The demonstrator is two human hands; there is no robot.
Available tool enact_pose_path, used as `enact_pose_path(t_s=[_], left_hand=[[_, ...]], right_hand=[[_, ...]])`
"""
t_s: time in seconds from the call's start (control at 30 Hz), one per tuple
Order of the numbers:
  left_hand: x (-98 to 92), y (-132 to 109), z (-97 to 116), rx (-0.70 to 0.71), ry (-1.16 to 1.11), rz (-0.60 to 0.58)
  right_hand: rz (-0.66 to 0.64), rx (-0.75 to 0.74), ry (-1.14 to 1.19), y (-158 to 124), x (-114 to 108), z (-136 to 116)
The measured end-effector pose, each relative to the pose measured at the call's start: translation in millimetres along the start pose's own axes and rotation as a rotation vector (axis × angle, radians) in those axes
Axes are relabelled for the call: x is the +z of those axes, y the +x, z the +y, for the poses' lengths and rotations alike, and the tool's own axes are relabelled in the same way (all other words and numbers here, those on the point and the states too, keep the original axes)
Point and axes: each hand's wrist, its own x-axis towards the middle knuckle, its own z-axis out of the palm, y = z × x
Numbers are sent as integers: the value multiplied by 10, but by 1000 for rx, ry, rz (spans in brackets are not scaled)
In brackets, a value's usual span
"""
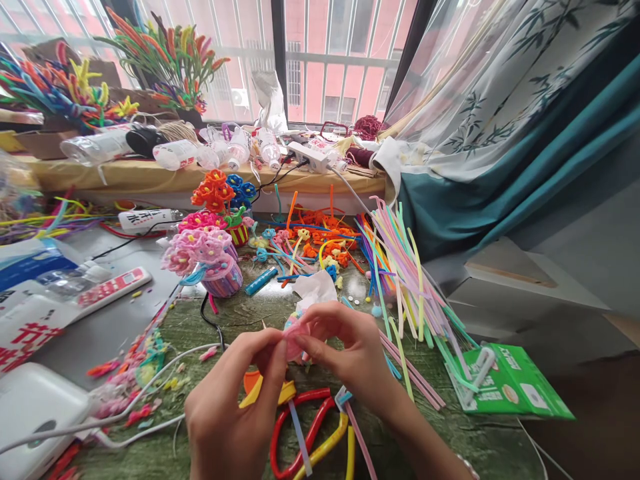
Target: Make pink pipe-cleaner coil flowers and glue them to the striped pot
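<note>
Fingertips of my left hand [233, 403] and my right hand [353, 350] meet over the middle of the table, pinching a small, fuzzy pink pipe-cleaner piece [297, 337] between them. Its exact shape is partly covered by the fingers. Just behind it, pastel fuzzy bits and a crumpled white tissue [316, 288] lie on the green tabletop. Below the hands rests a tool with red and yellow looped handles [276, 443], its other end hidden. Pink and pale green pipe cleaners [413, 367] lie to the right of my right hand.
Pots of pink pipe-cleaner flowers [200, 250] and orange flowers [214, 190] stand behind left. A pipe-cleaner bundle [400, 267] and a green packet [523, 383] are right. A white cable [150, 383] crosses the left side. Plastic bottles [175, 155] line the windowsill.
</note>
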Motion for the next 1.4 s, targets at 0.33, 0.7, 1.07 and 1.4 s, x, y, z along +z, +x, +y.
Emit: enact_pose_path(t_s=[0.33, 0.7, 1.07, 1.4], left_hand=[[39, -18, 42, -153, -167, 24], [14, 4, 68, -19, -26, -56], [-6, -6, 48, -58, -114, -80], [8, -4, 66, -125, -215, -78]], right_hand=[[-62, 239, 330, 3, 13, 44], [-108, 276, 375, 16, -20, -1], [-108, 320, 469, 32, -34, 10], [-109, 266, 427, 20, -25, 32]])
